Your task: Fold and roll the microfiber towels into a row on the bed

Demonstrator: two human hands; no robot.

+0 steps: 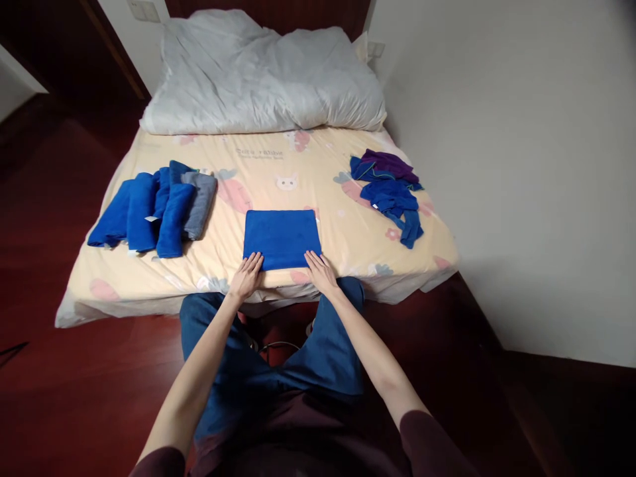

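Left pile: folded or rolled blue cloths (142, 215) lie close together on the printed sheet (263, 185), with a grey cloth (201, 205) at their right side.
Left hand (246, 275): palm down, fingers extended, resting on the near left corner; no closed grip seen, thumb position cannot be confirmed.
Blue rectangle (282, 238): lies flat at mid-bed near the front edge, sides fairly straight, between the two piles.
Step in hand: judged to be flattening and squaring the near edge.
Next move: would call for an even hold on both near corners, keeping the edges aligned.
Right hand (321, 272): fingers extended, slightly spread, on the near right corner; no closed grip seen.
Right heap: crumpled blue fabric (390, 195) with purple fabric (390, 164) at its far side, unfolded.
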